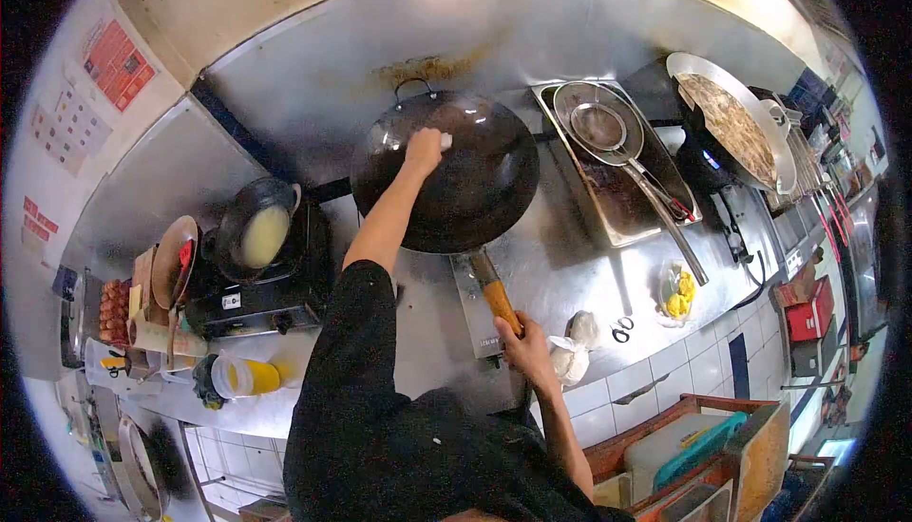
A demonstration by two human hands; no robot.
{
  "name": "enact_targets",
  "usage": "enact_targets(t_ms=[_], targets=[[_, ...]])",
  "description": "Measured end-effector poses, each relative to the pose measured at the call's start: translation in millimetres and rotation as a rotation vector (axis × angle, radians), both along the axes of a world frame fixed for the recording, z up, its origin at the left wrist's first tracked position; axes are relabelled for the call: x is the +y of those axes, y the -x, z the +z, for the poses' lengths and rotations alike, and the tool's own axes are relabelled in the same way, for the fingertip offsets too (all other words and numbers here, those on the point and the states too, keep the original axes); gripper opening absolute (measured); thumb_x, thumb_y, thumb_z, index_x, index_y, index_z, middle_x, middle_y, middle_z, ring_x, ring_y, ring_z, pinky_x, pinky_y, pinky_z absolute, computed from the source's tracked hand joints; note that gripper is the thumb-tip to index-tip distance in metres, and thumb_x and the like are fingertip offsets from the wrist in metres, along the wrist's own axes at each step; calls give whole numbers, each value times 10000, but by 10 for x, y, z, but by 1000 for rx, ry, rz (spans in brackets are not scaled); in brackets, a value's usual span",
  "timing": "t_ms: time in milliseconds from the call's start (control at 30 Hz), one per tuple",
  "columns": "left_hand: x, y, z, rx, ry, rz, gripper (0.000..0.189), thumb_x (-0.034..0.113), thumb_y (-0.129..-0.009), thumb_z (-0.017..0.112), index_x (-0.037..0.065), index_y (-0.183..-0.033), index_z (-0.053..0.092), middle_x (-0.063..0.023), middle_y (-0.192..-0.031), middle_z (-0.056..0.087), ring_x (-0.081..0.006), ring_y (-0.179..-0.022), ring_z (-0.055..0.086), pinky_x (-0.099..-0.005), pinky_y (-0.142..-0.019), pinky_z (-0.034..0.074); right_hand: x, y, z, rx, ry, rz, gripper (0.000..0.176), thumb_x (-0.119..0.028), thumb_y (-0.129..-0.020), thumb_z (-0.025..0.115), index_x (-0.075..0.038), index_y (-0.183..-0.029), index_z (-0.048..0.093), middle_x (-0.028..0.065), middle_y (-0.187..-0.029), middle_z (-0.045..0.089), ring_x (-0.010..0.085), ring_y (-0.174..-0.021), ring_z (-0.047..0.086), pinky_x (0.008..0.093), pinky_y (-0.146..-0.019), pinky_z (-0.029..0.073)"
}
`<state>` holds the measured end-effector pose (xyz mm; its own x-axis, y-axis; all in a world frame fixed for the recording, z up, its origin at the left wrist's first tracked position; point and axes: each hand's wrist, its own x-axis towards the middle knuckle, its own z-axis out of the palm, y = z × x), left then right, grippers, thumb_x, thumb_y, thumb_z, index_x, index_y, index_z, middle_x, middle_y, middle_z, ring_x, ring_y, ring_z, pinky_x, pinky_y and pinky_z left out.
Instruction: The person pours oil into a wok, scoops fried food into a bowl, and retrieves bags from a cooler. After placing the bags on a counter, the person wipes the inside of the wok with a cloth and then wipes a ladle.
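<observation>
A large dark wok (484, 180) rests over a stove (472, 318) on the steel counter, its loop handle at the back and its inside shiny. My left hand (424, 152) is closed in the wok's upper left part, and a small white piece (446, 141) sticks out at the fingers; its kind cannot be made out. Wrapped round the end of the wooden wok handle (495, 294) is my right hand (528, 351). White plastic bags (574, 351) lie just right of that hand, beside black-handled scissors (622, 330).
On the left, a smaller wok (228, 242) with pale liquid sits on a portable burner (252, 308). A tub of yellow liquid (249, 377) stands nearer. Strainers (597, 123) lie across a metal tray (622, 218); beyond is a large pan of brown food (731, 123). A wooden rack (684, 408) stands below.
</observation>
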<state>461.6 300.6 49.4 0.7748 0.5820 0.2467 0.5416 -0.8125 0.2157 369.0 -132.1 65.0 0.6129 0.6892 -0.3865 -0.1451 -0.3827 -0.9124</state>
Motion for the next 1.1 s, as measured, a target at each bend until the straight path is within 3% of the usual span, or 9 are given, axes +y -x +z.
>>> enact_targets(t_ms=[167, 233, 333, 433, 533, 733, 967, 1033, 1100], targets=[[-237, -119, -398, 193, 191, -302, 189, 151, -681, 710, 41, -834, 721, -200, -890, 677, -342, -850, 658, -401, -755, 532, 10, 33, -23, 5, -9, -26, 413, -378, -873, 629, 14, -995, 583, 39, -638, 552, 122, -541, 513, 295, -494, 418], [-492, 30, -260, 288, 426, -501, 228, 237, -676, 722, 116, -869, 742, -135, -849, 701, -256, -774, 680, -345, -728, 532, 19, 37, -91, -27, -84, -33, 414, -370, -874, 626, 16, -1021, 585, 45, -635, 559, 136, -543, 534, 305, -499, 423], [-862, 361, 185, 497, 916, -634, 224, 167, -792, 703, 16, -958, 703, -77, -879, 707, -144, -757, 652, -290, -710, 545, 14, 40, 91, 24, -7, -27, 416, -358, -873, 625, 21, -1041, 584, 55, -632, 568, 150, -553, 552, 315, -516, 431], [-907, 656, 730, 615, 1069, -651, 245, 160, -826, 688, -14, -998, 681, -76, -908, 693, -132, -789, 641, -276, -719, 550, 10, 34, -54, -90, -48, -18, 378, -336, -884, 617, 14, -1021, 586, 41, -637, 561, 127, -549, 537, 296, -508, 430], [-370, 728, 1005, 516, 818, -598, 225, 138, -790, 715, 12, -975, 703, -41, -848, 691, -101, -734, 629, -265, -658, 543, 38, 51, 47, -60, -29, -31, 347, -325, -896, 609, 8, -991, 592, 18, -641, 553, 102, -553, 530, 277, -497, 428], [653, 568, 1029, 114, -382, -317, 100, 77, -691, 657, 25, -770, 689, -195, -815, 658, -336, -735, 658, -402, -629, 529, 43, 62, -126, -88, -45, -20, 393, -351, -901, 598, 15, -1039, 568, 13, -634, 524, 105, -521, 490, 284, -477, 401], [673, 778, 301, 347, -547, -308, 76, 81, -735, 613, 49, -752, 681, -165, -814, 662, -310, -806, 664, -420, -657, 538, 24, 78, -180, -186, -88, -45, 408, -355, -900, 598, 20, -1057, 565, 15, -645, 528, 97, -531, 492, 277, -487, 404], [407, 1033, 291, 472, -503, -312, 80, 79, -738, 609, 46, -741, 682, -157, -820, 669, -311, -791, 668, -408, -677, 547, 43, 95, -188, -115, -41, -55, 483, -389, -859, 624, 56, -1041, 579, 142, -673, 608, 215, -606, 589, 353, -583, 464], [194, 1124, 278, 654, -416, -317, 98, 119, -714, 669, 33, -753, 693, -171, -841, 674, -324, -789, 669, -404, -701, 551, 62, 113, -124, -62, -51, -62, 486, -390, -859, 624, 59, -1040, 578, 140, -672, 605, 215, -607, 588, 352, -582, 462]])
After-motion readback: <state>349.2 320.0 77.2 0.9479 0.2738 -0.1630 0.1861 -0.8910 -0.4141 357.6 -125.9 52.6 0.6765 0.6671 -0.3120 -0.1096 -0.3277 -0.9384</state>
